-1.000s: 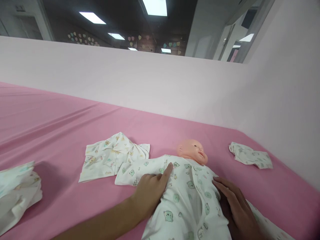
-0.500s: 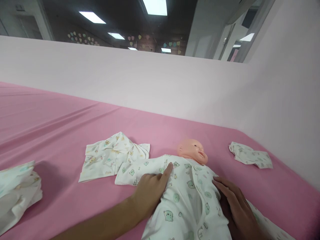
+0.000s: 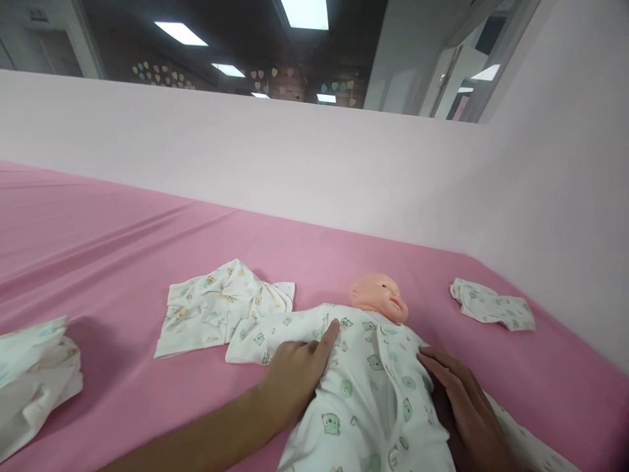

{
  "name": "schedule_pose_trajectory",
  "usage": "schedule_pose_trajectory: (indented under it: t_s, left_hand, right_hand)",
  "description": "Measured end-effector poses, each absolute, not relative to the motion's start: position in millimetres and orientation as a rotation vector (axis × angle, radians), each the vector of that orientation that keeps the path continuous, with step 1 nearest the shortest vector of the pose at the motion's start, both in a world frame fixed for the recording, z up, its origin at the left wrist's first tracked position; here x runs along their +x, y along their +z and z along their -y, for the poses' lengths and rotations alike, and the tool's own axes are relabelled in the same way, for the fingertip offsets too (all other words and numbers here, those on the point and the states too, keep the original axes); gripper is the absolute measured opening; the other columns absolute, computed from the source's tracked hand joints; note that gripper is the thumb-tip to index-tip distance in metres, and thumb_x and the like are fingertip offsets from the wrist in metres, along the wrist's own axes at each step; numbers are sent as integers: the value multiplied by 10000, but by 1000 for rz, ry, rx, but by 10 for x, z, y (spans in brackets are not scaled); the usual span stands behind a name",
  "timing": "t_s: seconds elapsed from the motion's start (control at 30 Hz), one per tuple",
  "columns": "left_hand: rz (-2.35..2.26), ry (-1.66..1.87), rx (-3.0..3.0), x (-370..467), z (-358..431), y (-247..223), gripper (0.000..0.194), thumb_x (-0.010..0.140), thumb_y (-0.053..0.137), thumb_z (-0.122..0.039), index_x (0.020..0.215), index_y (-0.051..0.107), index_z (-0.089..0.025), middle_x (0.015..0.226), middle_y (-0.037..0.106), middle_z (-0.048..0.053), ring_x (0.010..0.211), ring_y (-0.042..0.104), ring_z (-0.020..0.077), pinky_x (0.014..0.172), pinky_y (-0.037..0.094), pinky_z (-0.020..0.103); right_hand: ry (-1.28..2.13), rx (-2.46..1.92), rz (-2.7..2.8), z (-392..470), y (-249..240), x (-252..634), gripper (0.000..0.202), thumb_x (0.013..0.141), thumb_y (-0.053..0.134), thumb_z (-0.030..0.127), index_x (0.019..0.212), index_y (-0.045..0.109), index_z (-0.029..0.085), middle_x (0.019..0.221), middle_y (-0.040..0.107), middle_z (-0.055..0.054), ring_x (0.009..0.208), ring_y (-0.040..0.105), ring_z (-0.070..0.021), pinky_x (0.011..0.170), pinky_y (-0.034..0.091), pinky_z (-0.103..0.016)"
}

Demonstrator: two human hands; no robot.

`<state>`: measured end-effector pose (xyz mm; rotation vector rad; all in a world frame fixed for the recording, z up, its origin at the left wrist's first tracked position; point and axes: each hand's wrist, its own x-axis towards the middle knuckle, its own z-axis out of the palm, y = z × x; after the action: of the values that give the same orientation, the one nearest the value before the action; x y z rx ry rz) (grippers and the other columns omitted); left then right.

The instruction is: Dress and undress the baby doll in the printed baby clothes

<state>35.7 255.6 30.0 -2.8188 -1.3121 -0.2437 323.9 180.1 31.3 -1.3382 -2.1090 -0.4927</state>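
Observation:
A baby doll [image 3: 377,295] lies on its back, head turned to the right. It wears a white one-piece suit [image 3: 361,373] printed with green animal faces. My left hand [image 3: 299,377] rests on the suit's left side at the chest, index finger stretched out and the other fingers bent, partly hidden. Against the suit's right side lies my right hand [image 3: 462,403], fingers extended along the fabric; its thumb is out of sight. One sleeve of the suit reaches out to the left, and printed cloth shows beyond my right hand.
A folded printed garment [image 3: 211,314] lies left of the doll, touching or just under the sleeve. Another bundle of cloth [image 3: 39,380] sits at the left edge. A small folded cloth [image 3: 494,306] is at the right. Pink sheet [image 3: 147,387] covers the surface, bounded by a white wall [image 3: 295,164].

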Motion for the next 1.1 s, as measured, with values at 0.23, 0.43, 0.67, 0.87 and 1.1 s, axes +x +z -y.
schedule_pose_trajectory:
  t_s: [0.23, 0.43, 0.67, 0.87, 1.1]
  left_hand:
    - [1319, -245, -2821, 355, -2546, 314, 859, 781, 510, -153, 1500, 38, -156, 841, 685, 55, 696, 648, 227, 591, 473, 316]
    - [1297, -263, -2828, 356, -2554, 300, 854, 770, 484, -141, 1485, 18, -140, 850, 688, 55, 687, 650, 242, 578, 472, 334]
    - [1300, -255, -2814, 361, -2560, 291, 856, 778, 483, -145, 1478, -10, -143, 842, 687, 47, 682, 646, 235, 571, 466, 326]
    - [1281, -283, -2804, 359, -2567, 249, 889, 777, 521, -158, 1486, -15, -148, 834, 683, 41, 669, 634, 229, 563, 455, 319]
    - [1286, -262, -2840, 357, -2552, 305, 868, 773, 508, -141, 1489, 17, -123, 845, 682, 54, 685, 638, 237, 578, 466, 335]
  right_hand:
    - [-472, -1374, 2103, -1795, 304, 3228, 435, 924, 407, 226, 1359, 407, 227, 1263, 511, -124, 1151, 529, -265, 896, 509, -416]
    - [-461, -1355, 2096, -1803, 312, 3230, 449, 915, 411, 208, 1364, 408, 233, 1266, 517, -125, 1154, 530, -267, 892, 509, -420]
    - [-482, -1343, 2119, -1796, 307, 3235, 454, 918, 422, 218, 1371, 391, 214, 1266, 503, -139, 1158, 516, -272, 898, 508, -431]
    - [-471, -1351, 2111, -1797, 318, 3228, 443, 917, 416, 203, 1360, 408, 213, 1268, 509, -134, 1159, 525, -268, 908, 507, -421]
    - [-467, -1352, 2096, -1804, 315, 3223, 453, 909, 421, 212, 1362, 417, 222, 1265, 523, -129, 1156, 538, -272, 903, 512, -424]
